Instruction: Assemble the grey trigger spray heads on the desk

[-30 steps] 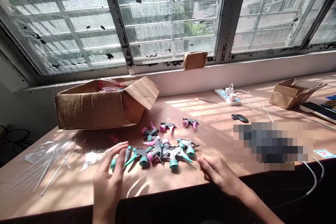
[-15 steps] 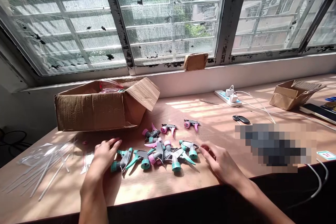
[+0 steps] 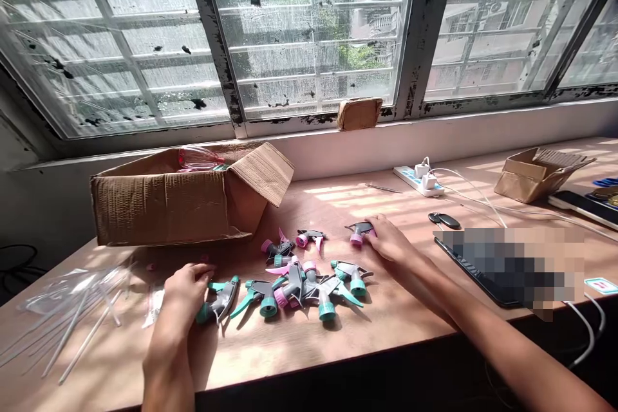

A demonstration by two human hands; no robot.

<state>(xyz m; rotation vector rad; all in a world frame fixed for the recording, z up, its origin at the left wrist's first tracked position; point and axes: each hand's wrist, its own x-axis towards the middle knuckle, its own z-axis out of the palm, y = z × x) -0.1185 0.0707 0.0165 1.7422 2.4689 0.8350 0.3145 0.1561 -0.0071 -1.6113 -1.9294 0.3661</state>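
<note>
Several trigger sprayer heads (image 3: 309, 283) with teal or pink caps lie in a loose heap on the wooden table (image 3: 299, 341). My left hand (image 3: 181, 296) rests at the heap's left end, fingers bent down onto the table, touching a teal-capped sprayer head (image 3: 218, 301). My right hand (image 3: 389, 239) is stretched out behind the heap, and its fingers grip a lone pink-capped sprayer head (image 3: 360, 232). Two more pink-capped heads (image 3: 309, 237) lie just left of that one.
An open cardboard box (image 3: 159, 206) stands at the back left. Thin white tubes and clear bags (image 3: 72, 322) lie at the far left. At the right are a power strip (image 3: 419, 179), a key fob (image 3: 444, 220), a small cardboard box (image 3: 535, 174) and a phone (image 3: 582, 204).
My right hand has moved from the table's front edge past the heap and taken hold of the far pink-capped head. My left hand came down onto the table beside the teal-capped head.
</note>
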